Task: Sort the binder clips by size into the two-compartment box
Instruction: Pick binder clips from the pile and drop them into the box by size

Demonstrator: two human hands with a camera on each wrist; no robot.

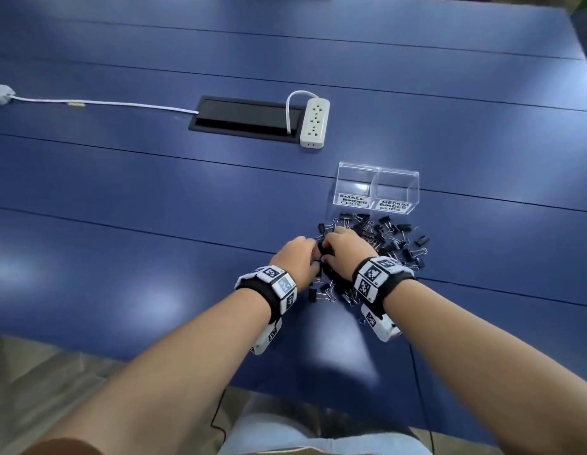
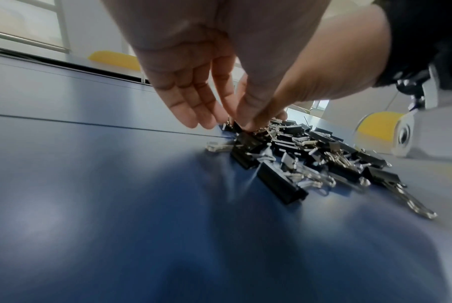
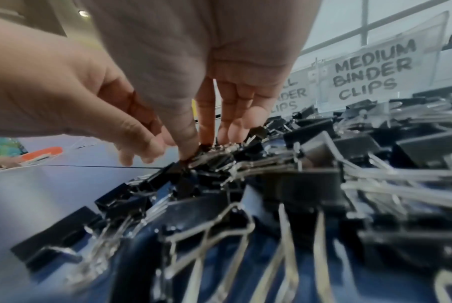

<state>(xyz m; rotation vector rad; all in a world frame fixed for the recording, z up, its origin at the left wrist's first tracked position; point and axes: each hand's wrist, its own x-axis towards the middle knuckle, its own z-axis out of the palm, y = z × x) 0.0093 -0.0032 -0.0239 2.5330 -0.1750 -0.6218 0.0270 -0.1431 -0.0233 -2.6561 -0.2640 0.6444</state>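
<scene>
From the head view, a heap of black binder clips [image 1: 377, 244] lies on the blue counter [image 1: 154, 192], toward its right part and a little in from the near edge. Just beyond the heap stands the clear two-compartment box [image 1: 377, 188], its left compartment labelled small binder clips and its right one medium binder clips; both look empty. The left hand [image 1: 297, 261] and the right hand [image 1: 346, 249] sit side by side on the heap's left part, fingers bent down into the clips. Further toward the far edge a white power strip [image 1: 314, 123] lies beside a black cable hatch [image 1: 246, 118].

The left wrist view shows the left hand [image 2: 193, 82] with its fingers [image 2: 186, 106] fairly straight and pointing down, while thumb and forefinger meet on a clip at the heap's edge.

The right wrist view shows the right hand [image 3: 193, 71] with its thumb and forefinger pressed down onto clips [image 3: 245, 184] in the heap, the other fingers loosely extended. Whether either pinch truly grips a clip is unclear. The box labels [image 3: 370, 71] stand behind the heap.
</scene>
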